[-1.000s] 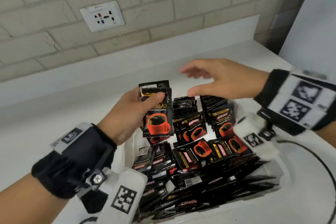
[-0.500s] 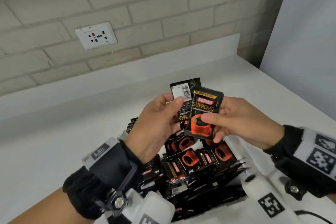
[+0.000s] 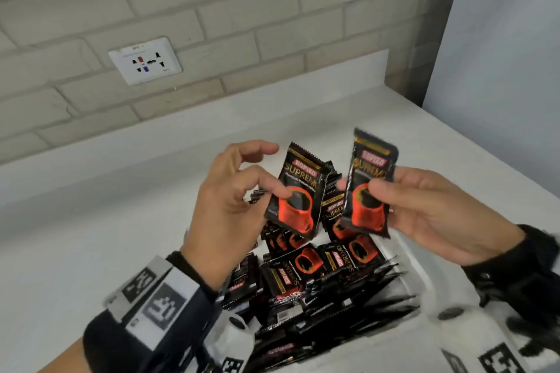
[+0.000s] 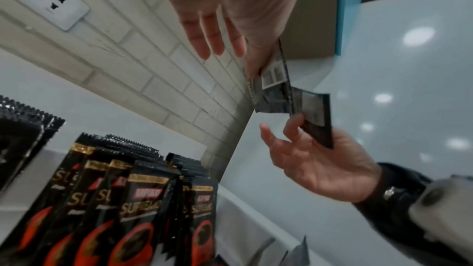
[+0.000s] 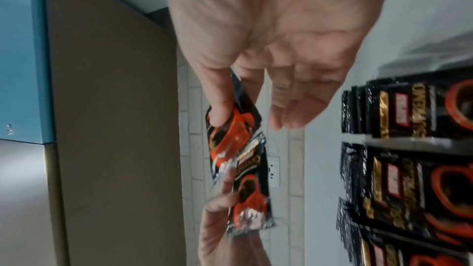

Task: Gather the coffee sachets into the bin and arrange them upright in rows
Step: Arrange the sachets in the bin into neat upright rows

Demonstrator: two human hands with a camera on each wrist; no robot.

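Each hand pinches one sachet above the bin, and the landmark for both is the block of upright rows at the bin's far end.

The left hand has its thumb curled onto the lower left edge of the left sachet, with a finger behind it, as the left wrist view shows; the other fingers are raised and spread. That sachet stands nearly upright, logo at the top, cup picture at the bottom, leaning slightly to the right. It hangs directly in front of and above the rows, overlapping them in the head view.

The right hand clamps the right sachet between thumb on the printed face and fingers behind. This one is also upright, top edge up, tilted a little to the left, and sits just right of the rows and higher than their tops. The two sachets are close together but apart.

The long axes of both sachets already run the same way as those standing in the rows, so I judge the coming move needs almost no turning: only a drop down and away from the person into a row. The left sachet is nearer the rows and looks likelier to go in first.

Nearer the person than the rows, loose sachets lie flat and jumbled in the bin, still to be stood up. The bin rests on the white counter.
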